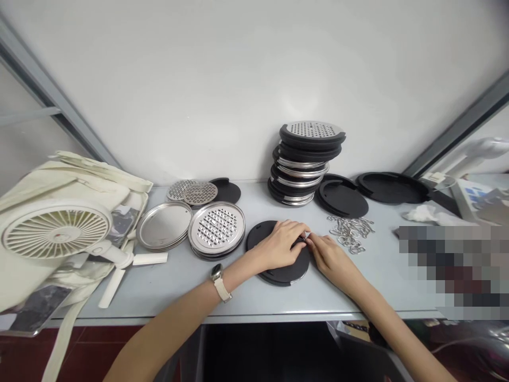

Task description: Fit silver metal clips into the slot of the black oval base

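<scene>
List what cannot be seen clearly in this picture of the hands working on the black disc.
Head view only:
- Small part at the edge of the black disc: covered by the fingers of the left hand and right hand.
- Area at the right of the table: pixelated block hides it.
- Pile of wire hooks: too small to count.
- Lower pieces of the stack of discs: hidden by those above.

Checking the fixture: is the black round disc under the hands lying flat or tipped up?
Flat. The black round disc lies flush on the grey table; left hand rests on it.
</scene>
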{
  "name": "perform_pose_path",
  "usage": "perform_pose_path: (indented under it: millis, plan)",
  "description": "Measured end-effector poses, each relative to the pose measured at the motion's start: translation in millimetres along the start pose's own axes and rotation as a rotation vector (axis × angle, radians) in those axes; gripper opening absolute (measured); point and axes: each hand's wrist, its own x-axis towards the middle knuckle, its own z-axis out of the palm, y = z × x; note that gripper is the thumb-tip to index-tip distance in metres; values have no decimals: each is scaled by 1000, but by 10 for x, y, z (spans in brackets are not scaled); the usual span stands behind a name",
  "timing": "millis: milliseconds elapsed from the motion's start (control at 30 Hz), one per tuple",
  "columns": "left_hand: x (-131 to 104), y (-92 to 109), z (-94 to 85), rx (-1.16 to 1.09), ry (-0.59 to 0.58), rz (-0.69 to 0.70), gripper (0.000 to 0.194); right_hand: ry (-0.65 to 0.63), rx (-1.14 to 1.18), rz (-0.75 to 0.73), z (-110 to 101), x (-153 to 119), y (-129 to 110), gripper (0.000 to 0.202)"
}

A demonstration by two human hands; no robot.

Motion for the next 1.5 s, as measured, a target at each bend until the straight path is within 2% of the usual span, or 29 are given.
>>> perform_pose_path:
  millis: [267,667,933,1167,1500]
  plan:
    - [2,-8,-9,-30,-34,54,25,6,40,-3,-14,-17,0,24]
    - [-16,41,-54,100,-119,37,22,7,81,9,-49,-29,-28,23]
    - [-30,71,-60,159,-85,30,22,-7,82,17,-57,-22,-35,26]
    - [-25,100,-55,248,-40,29,13,-5,65,50,-69,-18,-46,25]
    - [-9,104,-64,203,-40,18,14,11,38,35,-67,-29,-43,25]
